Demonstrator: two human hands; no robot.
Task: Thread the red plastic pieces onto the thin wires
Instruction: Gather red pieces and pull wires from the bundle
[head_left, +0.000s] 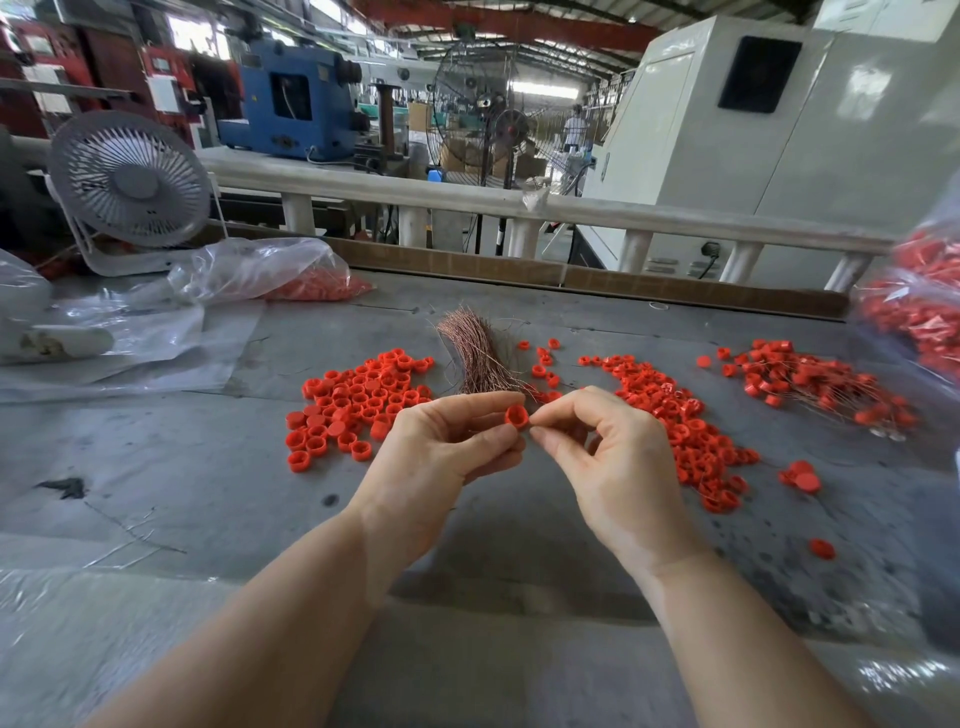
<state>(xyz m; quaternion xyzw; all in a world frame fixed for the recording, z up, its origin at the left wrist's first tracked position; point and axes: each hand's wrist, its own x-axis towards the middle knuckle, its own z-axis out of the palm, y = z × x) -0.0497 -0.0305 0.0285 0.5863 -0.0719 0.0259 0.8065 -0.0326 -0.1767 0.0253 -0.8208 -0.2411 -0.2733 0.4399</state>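
The left hand (441, 447) pinches a small round red plastic cap (517, 416) just in front of the bundle of thin copper wires (475, 353). The right hand (602, 447), touching this cap, has finger and thumb pinched together; what they hold is too small to tell.

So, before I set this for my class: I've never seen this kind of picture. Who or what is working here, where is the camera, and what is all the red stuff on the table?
There is no machine at work, only a person's two bare hands. The single camera sits on the person's head and looks forward and down, so you see what they see. The left hand pinches one red cap. The right hand pinches something very thin against it, probably a wire, though it is too fine to see. On the grey table lie piles of loose caps, a wire bundle in the middle, and caps that already have wires through them to the right. A white fan stands at the back left.
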